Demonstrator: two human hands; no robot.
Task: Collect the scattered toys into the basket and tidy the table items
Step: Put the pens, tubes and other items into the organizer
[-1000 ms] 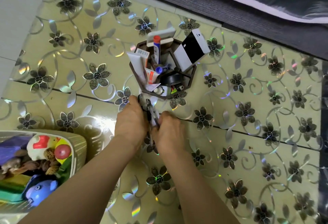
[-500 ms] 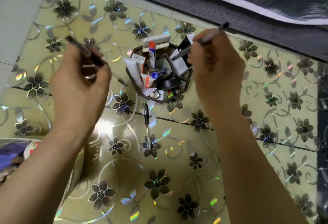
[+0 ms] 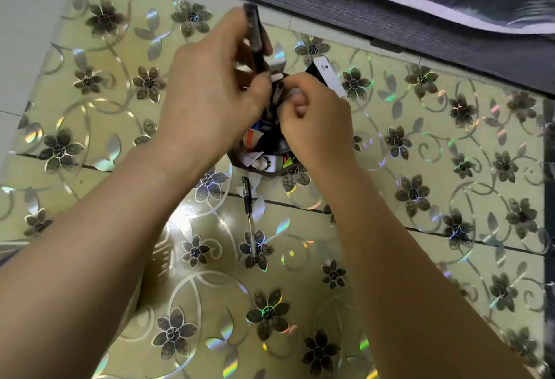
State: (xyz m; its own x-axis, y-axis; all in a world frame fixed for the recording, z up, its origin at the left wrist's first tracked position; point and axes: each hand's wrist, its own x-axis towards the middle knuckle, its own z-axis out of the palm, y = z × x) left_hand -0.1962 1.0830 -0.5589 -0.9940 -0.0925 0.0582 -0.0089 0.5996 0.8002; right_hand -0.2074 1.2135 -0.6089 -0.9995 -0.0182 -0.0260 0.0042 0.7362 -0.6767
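Organizer (image 3: pixel 255 165), dark, many-sided, standing on the desk (image 3: pixel 420 258); taken here as landmark. Both hands are over it and hide most of its top; only the near wall and a few contents show.

Left hand (image 3: pixel 210 99): above the organizer's left and far part, fingers closed around a dark pen (image 3: pixel 255 39), which stands nearly upright with its end above the fingers.

Right hand (image 3: pixel 315 120): over the organizer's right half, fingers curled, pinching a second, slim pen (image 3: pixel 277 93) whose dark tip points toward the left hand. The two hands nearly touch.

Contents visible below the hands: an orange-and-white tube (image 3: pixel 250 140), a small white bottle (image 3: pixel 261 164), a green-yellow bit (image 3: pixel 287 162), white paper scraps. Other compartments are hidden.

Phone (image 3: pixel 329 77): white-edged, leaning out of the organizer's far right side, partly behind the right hand.

White block (image 3: pixel 277 63): at the far side, mostly covered by the left hand's fingers.

Third pen (image 3: pixel 249 216): lying loose on the desk just in front of the organizer, dark cap toward it, clear barrel running away toward the viewer, between the two forearms.

Desk cover: yellow, glossy, with silver flowers and scrolls.

Dark band with grey sheeting (image 3: pixel 390 3): behind the organizer, along the desk's far edge.

Toys and basket: not seen in this view.
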